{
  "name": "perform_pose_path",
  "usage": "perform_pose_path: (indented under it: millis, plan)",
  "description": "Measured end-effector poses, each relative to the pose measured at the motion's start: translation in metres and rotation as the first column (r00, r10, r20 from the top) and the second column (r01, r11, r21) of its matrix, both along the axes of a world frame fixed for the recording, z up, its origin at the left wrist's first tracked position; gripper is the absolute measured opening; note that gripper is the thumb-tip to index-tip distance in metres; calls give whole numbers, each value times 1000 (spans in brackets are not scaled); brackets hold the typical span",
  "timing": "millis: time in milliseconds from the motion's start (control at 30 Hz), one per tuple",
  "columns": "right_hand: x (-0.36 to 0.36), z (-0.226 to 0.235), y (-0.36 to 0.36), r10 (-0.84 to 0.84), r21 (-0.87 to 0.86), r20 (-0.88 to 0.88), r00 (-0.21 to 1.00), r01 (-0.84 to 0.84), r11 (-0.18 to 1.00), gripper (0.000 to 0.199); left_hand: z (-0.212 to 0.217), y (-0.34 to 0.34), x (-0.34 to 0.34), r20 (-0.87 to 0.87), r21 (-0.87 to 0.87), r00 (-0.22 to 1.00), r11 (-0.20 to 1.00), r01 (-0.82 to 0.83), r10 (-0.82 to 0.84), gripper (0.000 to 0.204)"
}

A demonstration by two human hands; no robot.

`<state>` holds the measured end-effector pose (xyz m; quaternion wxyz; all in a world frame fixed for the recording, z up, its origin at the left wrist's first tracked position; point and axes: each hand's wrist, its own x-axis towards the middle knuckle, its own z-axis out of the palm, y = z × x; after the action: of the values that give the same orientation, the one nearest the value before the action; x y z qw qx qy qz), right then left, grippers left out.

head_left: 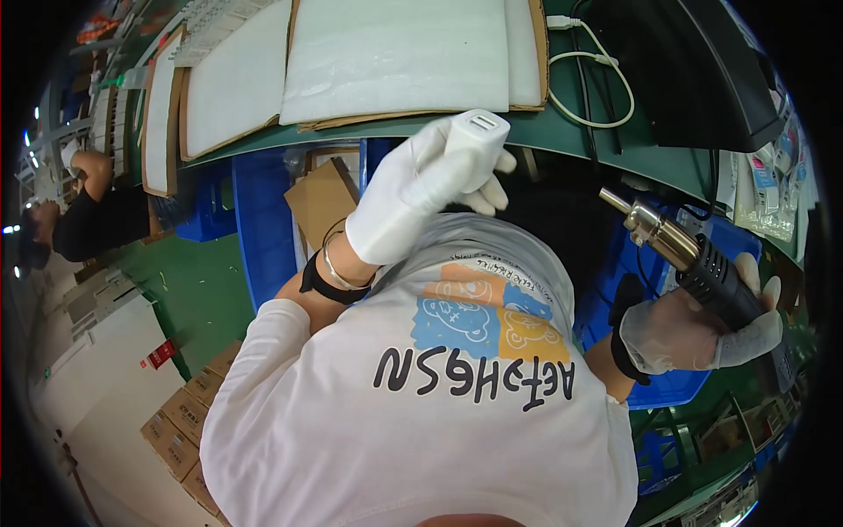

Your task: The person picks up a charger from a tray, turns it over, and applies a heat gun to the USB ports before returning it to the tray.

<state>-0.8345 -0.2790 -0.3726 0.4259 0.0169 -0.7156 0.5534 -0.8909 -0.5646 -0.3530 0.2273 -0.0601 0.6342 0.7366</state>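
In a white glove, my left hand (421, 180) grips a small white USB charger (479, 133) near the front edge of the bench. The charger's end with the USB slots faces up. A thin translucent glove covers my right hand (702, 329), out to the right. Its fingers wrap round the black handle of a hot air gun (672, 241). The gun's metal nozzle points up and left toward the charger, some distance apart from it. A bracelet and a black band circle my left wrist, and another black band is on the right.
White foam sheets on cardboard (395, 61) cover much of the green bench (536, 132). A white USB cable (628, 88) lies beside a black device (694, 70). Blue bins (263, 228) stand below the bench. Cardboard boxes (180, 430) are stacked at lower left; a person (97, 211) sits far left.
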Motion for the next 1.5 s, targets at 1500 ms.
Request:
perform_pose_path:
  millis: [1500]
  plan:
    - [-10, 21, -20, -366, 566, 46, 930, 278, 777, 75, 48, -159, -80, -612, -769, 738, 432, -472, -285, 44]
